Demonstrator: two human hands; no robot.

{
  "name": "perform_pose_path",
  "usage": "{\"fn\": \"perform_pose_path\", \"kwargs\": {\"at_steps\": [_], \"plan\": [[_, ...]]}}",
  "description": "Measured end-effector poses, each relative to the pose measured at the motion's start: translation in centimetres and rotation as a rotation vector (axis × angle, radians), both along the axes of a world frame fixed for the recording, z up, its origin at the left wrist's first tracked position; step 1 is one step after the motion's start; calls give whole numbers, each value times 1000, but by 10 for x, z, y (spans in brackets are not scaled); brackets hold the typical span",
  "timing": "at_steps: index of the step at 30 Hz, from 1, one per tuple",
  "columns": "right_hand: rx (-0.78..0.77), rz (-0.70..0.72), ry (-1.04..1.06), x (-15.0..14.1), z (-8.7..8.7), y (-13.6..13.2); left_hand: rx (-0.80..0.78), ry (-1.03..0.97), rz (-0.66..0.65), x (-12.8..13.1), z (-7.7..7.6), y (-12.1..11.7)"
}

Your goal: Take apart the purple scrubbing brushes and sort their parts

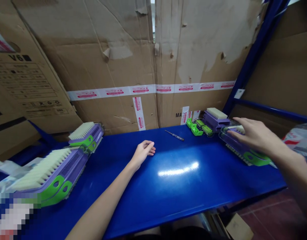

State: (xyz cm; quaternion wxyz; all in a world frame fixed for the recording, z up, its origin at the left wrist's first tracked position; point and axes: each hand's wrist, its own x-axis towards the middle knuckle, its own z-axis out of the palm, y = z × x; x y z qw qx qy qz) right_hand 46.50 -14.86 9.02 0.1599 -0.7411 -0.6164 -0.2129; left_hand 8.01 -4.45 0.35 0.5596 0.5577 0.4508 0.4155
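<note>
Brush (236,144) at right of frame, right hand (257,135) over it, fingers apart, contact unclear; left hand (142,154) loosely closed. Looks light, stiff, maybe slick: the rigid purple sides seem the best hold, clear of bristles.

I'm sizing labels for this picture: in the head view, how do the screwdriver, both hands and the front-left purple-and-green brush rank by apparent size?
Largest to smallest:
1. Front-left brush
2. Right hand
3. Left hand
4. Screwdriver

Nearness to the camera may enlarge the brush.
</note>
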Motion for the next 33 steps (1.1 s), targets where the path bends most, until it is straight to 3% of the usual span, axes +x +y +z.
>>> {"fn": "perform_pose_path", "kwargs": {"at_steps": [3, 7, 14, 18, 22, 25, 29, 33], "plan": [[-135, -104, -50, 35, 1, 15, 3, -6, 1, 0, 0, 0], [-296, -179, 31, 55, 0, 24, -6, 3, 0, 0, 1, -1], [-377, -244, 116, 59, 0, 30, -6, 12, 1, 1, -1, 1], [-364, -232, 100, 48, 18, 31, -10, 15, 1, 1, 0, 1], [-269, -67, 13, 11, 41, 31, -3, 19, 2, 1, 0, 2], [-258, 159, 29, -34, 42, 39, 17, 7, 9, 1, -1, 2], [-333, 506, 99, -104, 15, 58, 52, -32, 57, 0, -3, 2], [-422, 616, 120, -170, -17, 75, 190, -11, 154, -2, -9, 7]]}}
